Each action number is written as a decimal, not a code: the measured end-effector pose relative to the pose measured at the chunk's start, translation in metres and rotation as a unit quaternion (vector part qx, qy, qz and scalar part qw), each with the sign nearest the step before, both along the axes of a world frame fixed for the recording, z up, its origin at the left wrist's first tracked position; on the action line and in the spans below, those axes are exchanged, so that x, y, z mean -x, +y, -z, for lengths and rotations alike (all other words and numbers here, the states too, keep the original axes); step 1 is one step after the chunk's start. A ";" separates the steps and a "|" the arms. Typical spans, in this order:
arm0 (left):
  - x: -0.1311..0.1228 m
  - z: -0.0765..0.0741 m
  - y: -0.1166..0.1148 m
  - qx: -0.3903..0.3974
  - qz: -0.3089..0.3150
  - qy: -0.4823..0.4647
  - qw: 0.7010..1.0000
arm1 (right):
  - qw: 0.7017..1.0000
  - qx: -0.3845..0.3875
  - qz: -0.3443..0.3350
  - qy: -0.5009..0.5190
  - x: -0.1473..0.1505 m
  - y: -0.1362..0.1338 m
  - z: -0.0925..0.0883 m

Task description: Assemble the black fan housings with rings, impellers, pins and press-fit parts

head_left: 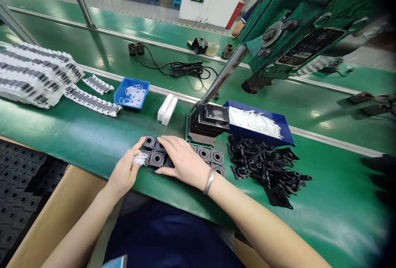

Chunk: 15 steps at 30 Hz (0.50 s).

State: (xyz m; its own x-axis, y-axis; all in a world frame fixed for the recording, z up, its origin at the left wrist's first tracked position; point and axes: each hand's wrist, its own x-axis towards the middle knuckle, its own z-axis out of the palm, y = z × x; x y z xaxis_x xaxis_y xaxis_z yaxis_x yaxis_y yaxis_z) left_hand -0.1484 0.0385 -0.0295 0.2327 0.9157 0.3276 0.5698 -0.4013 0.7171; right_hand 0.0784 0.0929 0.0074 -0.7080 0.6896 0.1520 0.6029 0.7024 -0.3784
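Resting on two rows of black square parts [156, 158], the right hand [184, 158] has its thumb spread apart from the fingers; whether it grips any of the parts, I cannot tell. The left hand [123, 173] is curled at the left end of these rows and holds a bundle of white rings [140, 159] between its thumb and fingers. The rows lie on the green surface [334, 202], near its front edge. Just behind them stands the dark base [206, 123] of a green press [297, 28]. To the right of the rows lies a heap of black pieces [266, 167], and behind this heap is a blue tray [287, 129] with white strips [253, 121]. To the left of the press stand a white block [167, 109] and, farther left, a blue bin [116, 96] containing loose white bands [134, 94]. A black cable [188, 69] lies coiled farther back.
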 end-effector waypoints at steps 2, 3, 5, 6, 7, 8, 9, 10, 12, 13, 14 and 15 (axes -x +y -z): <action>-0.001 0.003 -0.001 -0.015 0.006 -0.001 1.000 | 1.000 -0.005 0.001 -0.007 0.001 0.000 0.000; -0.001 0.005 -0.001 -0.022 0.009 -0.003 1.000 | 1.000 -0.006 0.001 -0.009 0.001 0.000 0.000; -0.003 0.008 0.000 -0.033 0.014 -0.012 0.999 | 1.000 -0.008 -0.002 -0.011 0.002 0.000 -0.001; -0.004 0.010 0.001 -0.037 0.014 -0.016 0.999 | 1.000 -0.008 -0.003 -0.011 0.001 -0.001 -0.001; -0.005 0.011 0.002 -0.040 0.014 -0.019 0.999 | 1.000 -0.010 -0.004 -0.011 0.000 -0.001 -0.003; -0.007 0.012 0.003 -0.042 0.013 -0.022 0.999 | 1.000 -0.013 -0.003 -0.011 -0.002 -0.002 -0.004; -0.008 0.012 0.004 -0.044 0.012 -0.025 0.999 | 1.000 -0.016 0.001 -0.011 -0.005 -0.003 -0.006; -0.010 0.013 0.005 -0.045 0.010 -0.029 0.999 | 1.000 -0.020 0.009 -0.011 -0.008 -0.005 -0.007; -0.012 0.013 0.008 -0.046 0.009 -0.036 0.998 | 0.999 -0.025 0.031 -0.014 -0.018 -0.009 -0.010; -0.012 0.013 0.009 -0.046 0.011 -0.039 0.998 | 0.999 -0.025 0.043 -0.017 -0.023 -0.011 -0.010; -0.013 0.013 0.010 -0.047 0.014 -0.042 0.998 | 0.998 -0.023 0.053 -0.020 -0.028 -0.014 -0.010; -0.013 0.013 0.010 -0.047 0.017 -0.043 0.998 | 0.998 -0.020 0.060 -0.023 -0.033 -0.016 -0.009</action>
